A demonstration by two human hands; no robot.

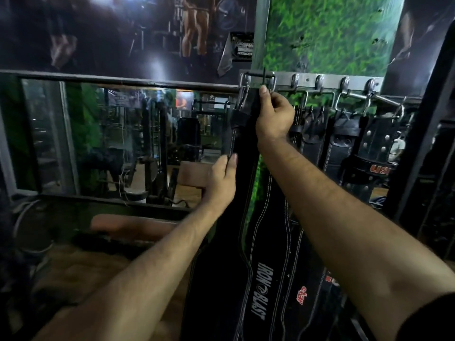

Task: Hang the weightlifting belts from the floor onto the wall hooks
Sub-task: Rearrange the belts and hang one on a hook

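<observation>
A long black weightlifting belt (242, 193) hangs down the wall, its metal buckle (257, 81) at the leftmost hook of a steel hook rail (307, 80). My right hand (273, 116) grips the belt's top just under the buckle, thumb raised against it. Lower down, my left hand (221, 178) pinches the belt's left edge. Beside it hangs a belt printed IRON BLAST (262, 291). Several more black belts (344, 141) hang from the hooks to the right.
A wall mirror (110, 143) fills the left side and reflects gym machines. Above it is a dark poster wall, and a green artificial grass panel (327, 33) backs the rail. A dark post (428, 134) stands at the right.
</observation>
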